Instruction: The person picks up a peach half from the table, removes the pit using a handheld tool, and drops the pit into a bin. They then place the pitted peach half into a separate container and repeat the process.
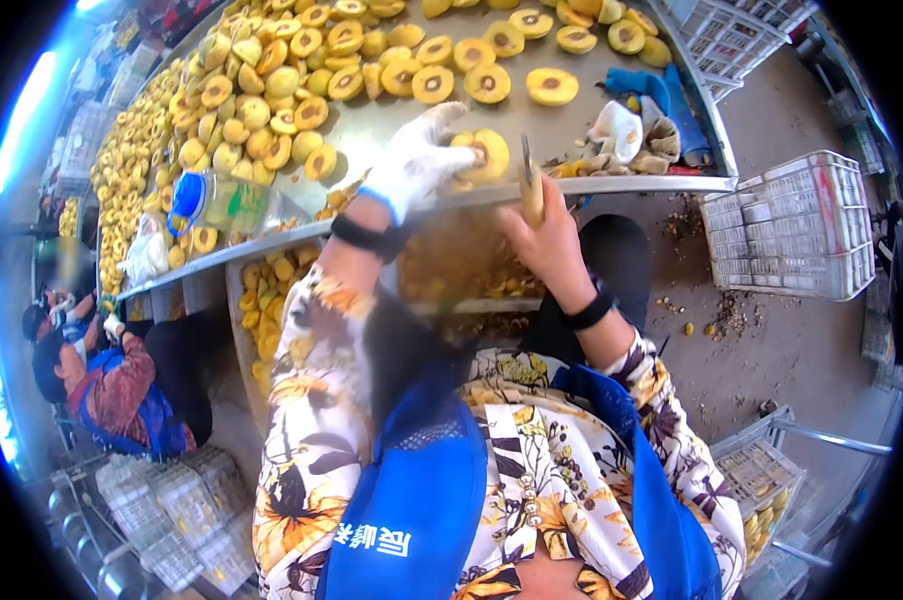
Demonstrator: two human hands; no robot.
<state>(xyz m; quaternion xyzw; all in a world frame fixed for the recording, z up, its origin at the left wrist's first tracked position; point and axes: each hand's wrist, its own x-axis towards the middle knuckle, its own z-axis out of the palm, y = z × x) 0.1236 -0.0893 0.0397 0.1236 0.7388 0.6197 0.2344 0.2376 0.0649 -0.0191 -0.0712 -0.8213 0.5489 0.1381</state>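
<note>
My left hand, in a white glove, holds a halved yellow fruit over the front edge of the metal table; its cut face shows a brown centre. Just right of the fruit, my bare right hand is closed round the light handle of a small knife, its dark blade pointing up. Many halved yellow fruits cover the table's left side, and a row of halves lies along the back. Below the table edge, more fruit fills a crate.
A plastic bottle with a blue cap lies at the table's left. Blue gloves and scraps sit at its right corner. A white crate stands on the floor at right. Another person sits at far left near stacked crates.
</note>
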